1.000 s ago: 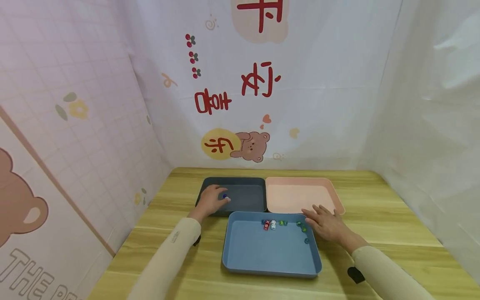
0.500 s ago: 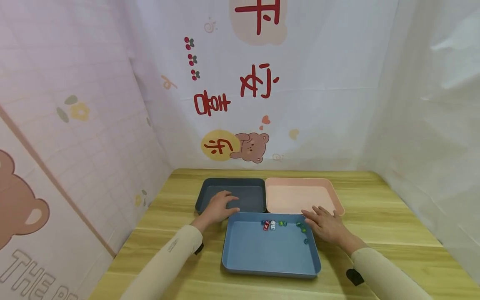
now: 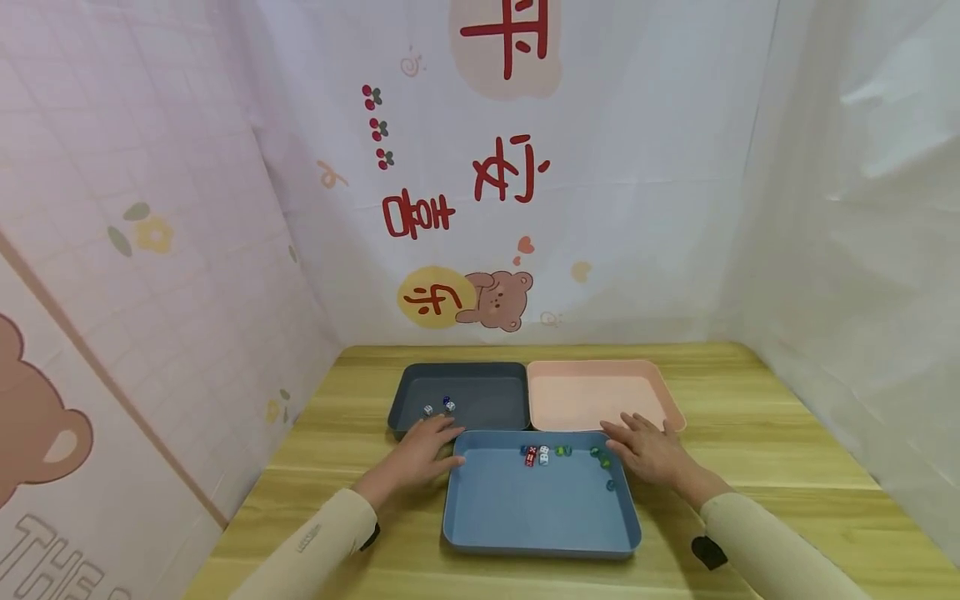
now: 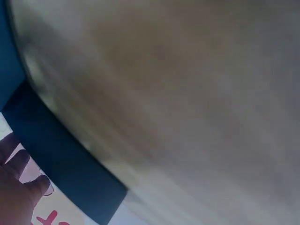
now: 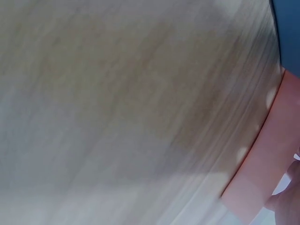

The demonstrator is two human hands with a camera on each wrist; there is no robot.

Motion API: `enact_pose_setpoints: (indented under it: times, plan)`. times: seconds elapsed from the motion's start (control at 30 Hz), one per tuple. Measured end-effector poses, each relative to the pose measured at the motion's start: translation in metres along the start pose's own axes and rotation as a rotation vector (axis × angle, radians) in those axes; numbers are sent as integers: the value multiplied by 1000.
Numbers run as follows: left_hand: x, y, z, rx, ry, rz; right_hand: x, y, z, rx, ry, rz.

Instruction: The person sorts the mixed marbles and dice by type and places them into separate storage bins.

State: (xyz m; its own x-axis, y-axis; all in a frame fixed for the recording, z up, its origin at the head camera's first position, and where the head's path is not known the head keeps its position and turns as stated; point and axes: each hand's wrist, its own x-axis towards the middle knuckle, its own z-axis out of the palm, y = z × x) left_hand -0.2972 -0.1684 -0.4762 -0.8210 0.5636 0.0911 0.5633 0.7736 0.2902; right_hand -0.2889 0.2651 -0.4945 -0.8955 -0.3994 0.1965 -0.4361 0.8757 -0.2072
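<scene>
In the head view the left hand (image 3: 417, 455) has its fingers spread at the corner between the dark tray (image 3: 487, 407) and the blue tray (image 3: 540, 508), its thumb by the blue rim. The right hand (image 3: 651, 452) rests with extended fingers at the blue tray's upper right corner, over the pink tray's (image 3: 603, 396) near edge. Neither hand holds anything visible. Two white dice (image 3: 428, 410) and a blue piece (image 3: 446, 401) lie in the dark tray. Red dice (image 3: 531, 456), white dice (image 3: 543, 455) and several green glass pieces (image 3: 605, 463) lie along the blue tray's far side.
The dark and pink trays stand side by side behind the blue one on a wooden table (image 3: 390, 567). Printed white cloth (image 3: 637, 208) hangs behind and at both sides. In the left wrist view a dark tray wall (image 4: 65, 154) borders the table.
The left hand has drawn back toward the near left corner of the dark tray, uncovering dice there. The right hand has stayed in place. The head view has shifted slightly.
</scene>
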Motion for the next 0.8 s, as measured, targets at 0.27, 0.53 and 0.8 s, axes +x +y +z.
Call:
enact_pose_setpoints:
  times: [0.27,0.53,0.8]
  plan:
    - [-11,-2,11,58,49,16,0,-2,0,-31,45,-34]
    - [-15,0,13,63,58,11,-3,-14,-6,-39,96,-126]
    - [-13,0,15,59,52,3,-14,-28,-10,-107,59,-123]
